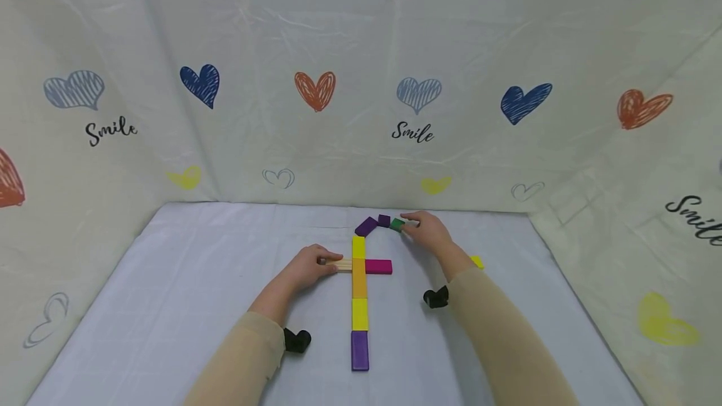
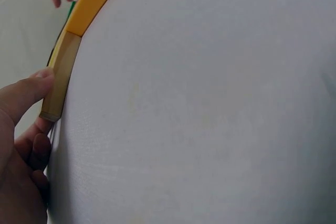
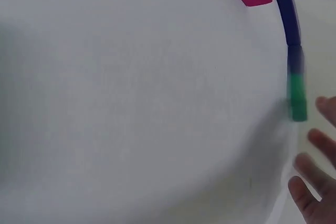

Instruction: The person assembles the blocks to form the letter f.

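Note:
My left hand (image 1: 307, 266) pinches a plain wooden block (image 1: 343, 265) by its outer end. In the left wrist view the thumb lies on the near side of this block (image 2: 64, 74), fingers behind it. Its other end meets an orange block (image 1: 359, 278), and a pink block (image 1: 378, 266) sticks out on the opposite side. My right hand (image 1: 430, 230) hovers beside a green block (image 1: 397, 225). Its fingers (image 3: 310, 169) are spread, and a small gap shows between them and the green block (image 3: 298, 100) in the right wrist view.
Yellow blocks (image 1: 359, 314) and a purple block (image 1: 359, 351) continue the line toward me. At the far end, dark purple blocks (image 1: 366, 226) curve right to the green one. Another yellow piece (image 1: 477, 262) lies partly behind my right forearm. A white cloth (image 1: 186, 306) covers the table.

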Available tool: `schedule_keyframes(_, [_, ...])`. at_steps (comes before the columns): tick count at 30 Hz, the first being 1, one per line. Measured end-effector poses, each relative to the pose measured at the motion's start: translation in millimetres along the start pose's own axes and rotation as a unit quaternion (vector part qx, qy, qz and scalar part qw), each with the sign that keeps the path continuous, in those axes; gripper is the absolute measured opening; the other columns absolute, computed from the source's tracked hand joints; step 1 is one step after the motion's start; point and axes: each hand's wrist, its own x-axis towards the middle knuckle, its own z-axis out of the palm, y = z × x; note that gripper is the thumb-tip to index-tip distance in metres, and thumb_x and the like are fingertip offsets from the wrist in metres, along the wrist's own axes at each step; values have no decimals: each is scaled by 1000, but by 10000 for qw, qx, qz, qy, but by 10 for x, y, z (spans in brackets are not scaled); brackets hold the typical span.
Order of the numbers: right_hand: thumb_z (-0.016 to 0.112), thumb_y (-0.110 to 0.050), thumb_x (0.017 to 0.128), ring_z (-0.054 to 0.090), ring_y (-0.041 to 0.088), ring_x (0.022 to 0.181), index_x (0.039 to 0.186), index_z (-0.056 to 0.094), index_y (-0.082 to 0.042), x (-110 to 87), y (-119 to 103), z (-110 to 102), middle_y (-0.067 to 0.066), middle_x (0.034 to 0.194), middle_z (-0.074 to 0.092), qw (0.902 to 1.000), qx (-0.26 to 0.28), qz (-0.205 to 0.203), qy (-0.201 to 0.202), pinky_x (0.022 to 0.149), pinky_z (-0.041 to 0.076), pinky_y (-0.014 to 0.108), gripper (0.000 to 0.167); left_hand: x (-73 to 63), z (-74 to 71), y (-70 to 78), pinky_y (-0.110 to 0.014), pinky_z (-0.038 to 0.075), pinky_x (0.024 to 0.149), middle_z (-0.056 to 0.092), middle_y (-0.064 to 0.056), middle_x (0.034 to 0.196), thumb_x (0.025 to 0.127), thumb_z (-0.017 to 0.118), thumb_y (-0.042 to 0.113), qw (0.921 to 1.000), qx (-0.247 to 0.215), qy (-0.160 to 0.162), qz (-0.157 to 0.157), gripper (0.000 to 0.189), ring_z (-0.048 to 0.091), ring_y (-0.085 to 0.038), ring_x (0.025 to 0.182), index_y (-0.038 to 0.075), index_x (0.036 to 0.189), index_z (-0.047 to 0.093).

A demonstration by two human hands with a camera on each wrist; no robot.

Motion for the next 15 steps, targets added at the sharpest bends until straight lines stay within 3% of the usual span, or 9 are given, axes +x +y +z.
schedule_keyframes(9, [63, -29, 98, 54, 32, 111, 137, 61, -17, -201, 160, -261, 14, 135, 57, 9992, -336, -142, 145, 92, 46, 47, 42, -8, -4, 18, -41, 47, 93, 62, 2, 112, 93, 71, 30, 10000, -4, 39, 18, 27, 53, -21, 98, 31, 119, 74])
schedule_keyframes(15, [64, -30, 97, 53, 29, 107, 136, 62, -16, -400, 396, -423, 13, 133, 58, 9992, -360, -112, 148, 88, 45, 46, 42, 3, 10, -1, -41, 46, 94, 62, 1, 112, 93, 71, 28, 10000, -20, 25, 64, 27, 53, -21, 98, 29, 120, 74])
